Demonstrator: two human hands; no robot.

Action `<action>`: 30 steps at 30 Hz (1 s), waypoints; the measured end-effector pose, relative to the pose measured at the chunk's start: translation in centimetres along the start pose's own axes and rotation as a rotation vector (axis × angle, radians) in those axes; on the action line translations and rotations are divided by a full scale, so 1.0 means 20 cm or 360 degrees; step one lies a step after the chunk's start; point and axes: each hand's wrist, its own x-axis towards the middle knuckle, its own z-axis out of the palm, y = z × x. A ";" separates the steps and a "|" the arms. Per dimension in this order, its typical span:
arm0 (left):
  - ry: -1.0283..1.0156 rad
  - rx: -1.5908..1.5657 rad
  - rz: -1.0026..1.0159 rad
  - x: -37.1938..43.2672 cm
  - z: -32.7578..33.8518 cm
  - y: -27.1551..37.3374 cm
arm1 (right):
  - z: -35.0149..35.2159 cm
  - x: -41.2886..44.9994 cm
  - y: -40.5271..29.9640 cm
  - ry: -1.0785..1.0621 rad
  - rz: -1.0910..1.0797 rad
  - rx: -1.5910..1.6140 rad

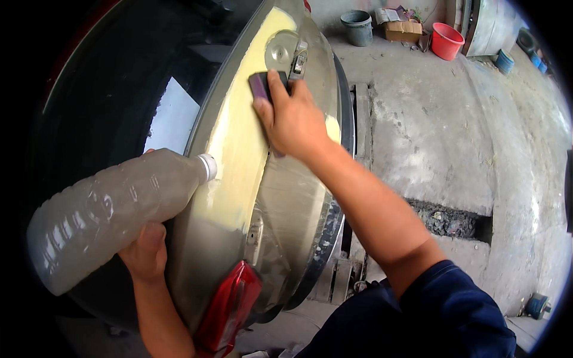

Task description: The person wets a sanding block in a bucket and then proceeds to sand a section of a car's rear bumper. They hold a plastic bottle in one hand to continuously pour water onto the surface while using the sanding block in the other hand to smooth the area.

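A car's rear body panel (286, 188) fills the middle, with a long area of pale yellow body filler (233, 147) on it. My right hand (293, 118) grips a dark sanding block (264, 85) with a purple edge, which lies against the filler's upper part. My left hand (150, 250) holds a large, cloudy plastic bottle (116, 206) of liquid, tilted on its side. Its white cap (209, 167) is at the filler's left edge; whether the cap has holes cannot be told. Part of the left hand is hidden behind the bottle.
Dark rear glass (112, 98) lies left of the panel. A red tail light (230, 308) is at the bottom. On the concrete floor (429, 121) stand a grey bucket (357, 29), a cardboard box (404, 32) and a red tub (446, 41). A rubble-filled pit (447, 221) opens at right.
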 end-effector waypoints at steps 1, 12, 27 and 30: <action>0.0029 0.0057 -0.0069 -0.03 -0.02 -0.01 | 0.00 0.00 0.00 -0.0045 0.0024 -0.0028; 0.0094 0.0227 0.0031 0.07 0.13 0.05 | 0.01 -0.30 -0.13 -0.0006 0.0063 0.0016; 0.0148 0.0039 -0.0072 0.07 0.13 0.06 | -0.02 -0.07 -0.05 -0.0124 0.0293 0.0025; 0.0165 0.0056 -0.0109 0.08 0.15 0.05 | 0.03 -0.01 0.05 -0.0051 0.0242 -0.0063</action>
